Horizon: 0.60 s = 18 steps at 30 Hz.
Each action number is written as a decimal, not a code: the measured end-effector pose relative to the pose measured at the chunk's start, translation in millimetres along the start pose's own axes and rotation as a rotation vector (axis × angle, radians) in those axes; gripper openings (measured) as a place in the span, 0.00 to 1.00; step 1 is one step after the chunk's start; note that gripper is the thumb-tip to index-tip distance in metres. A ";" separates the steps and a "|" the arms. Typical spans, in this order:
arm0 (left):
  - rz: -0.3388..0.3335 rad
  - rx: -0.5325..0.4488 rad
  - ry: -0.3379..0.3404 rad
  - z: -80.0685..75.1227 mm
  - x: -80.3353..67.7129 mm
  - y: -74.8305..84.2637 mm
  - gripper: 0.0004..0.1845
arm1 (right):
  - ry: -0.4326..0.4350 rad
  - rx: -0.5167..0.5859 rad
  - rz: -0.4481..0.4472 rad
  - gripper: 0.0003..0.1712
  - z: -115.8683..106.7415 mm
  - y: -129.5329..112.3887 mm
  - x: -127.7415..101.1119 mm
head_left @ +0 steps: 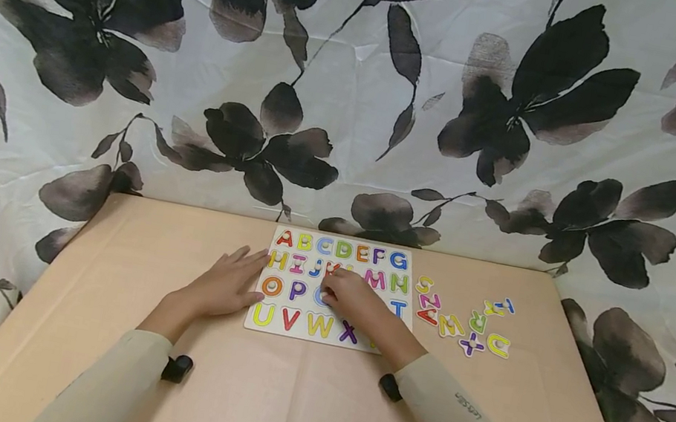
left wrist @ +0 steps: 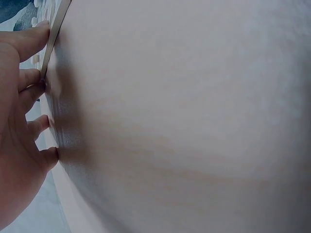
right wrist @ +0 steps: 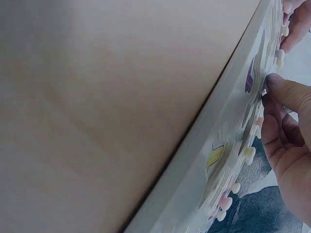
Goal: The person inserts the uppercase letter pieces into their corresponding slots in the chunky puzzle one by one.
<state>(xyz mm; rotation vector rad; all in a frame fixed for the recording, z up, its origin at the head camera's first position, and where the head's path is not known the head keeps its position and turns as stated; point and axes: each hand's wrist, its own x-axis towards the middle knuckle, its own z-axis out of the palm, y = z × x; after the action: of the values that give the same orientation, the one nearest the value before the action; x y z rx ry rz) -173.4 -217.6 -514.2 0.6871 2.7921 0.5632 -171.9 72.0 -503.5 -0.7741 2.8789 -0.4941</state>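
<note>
Inspecting the head view first: a flat white rectangular alphabet board (head_left: pixel 300 336) lies on the beige worktop (head_left: pixel 304 401). The left hand (head_left: pixel 228 284), fingers extended, rests against the board's left edge, grasping nothing. The right hand (head_left: pixel 357 302) is over the third row, its thumb and fingers appearing to pinch a blue rounded letter piece (head_left: pixel 317 296) at its place in the board. To the board's right lie loose coloured letter pieces with pale edges (head_left: pixel 471 344), some touching one another.

Left wrist view: thumb and fingertips meet the board's thin edge. The board is judged light and stiff, liable to slide; its edge suits steadying.

Right wrist view: thumb and fingers meet at the board's face; what lies between them is hidden. Pale mushroom-shaped knobs (right wrist: pixel 249 155) stand up nearby; a purple-printed recess (right wrist: pixel 250 76) and a yellow-printed recess (right wrist: pixel 215 158) show. Pieces are judged light, rigid, smooth and hardly fragile; the knob is the proper hold, since thin rims offer little purchase.
</note>
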 end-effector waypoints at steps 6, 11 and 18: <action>0.006 0.001 0.001 0.8 0.9 -0.5 0.43 | -0.003 0.007 -0.028 0.05 -0.9 0.4 0.6; 0.007 -0.007 -0.005 2.4 2.4 -0.3 0.43 | -0.013 0.031 -0.010 0.09 -9.3 8.6 -6.3; 0.002 0.015 -0.003 2.0 3.1 -2.0 0.43 | 0.083 0.018 -0.018 0.10 -34.6 36.2 -23.5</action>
<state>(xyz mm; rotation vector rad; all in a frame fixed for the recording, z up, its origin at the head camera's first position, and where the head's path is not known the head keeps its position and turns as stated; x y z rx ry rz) -176.4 -217.1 -517.2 0.6934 2.7955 0.5422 -175.4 123.1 -482.6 -0.7963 2.9415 -0.5667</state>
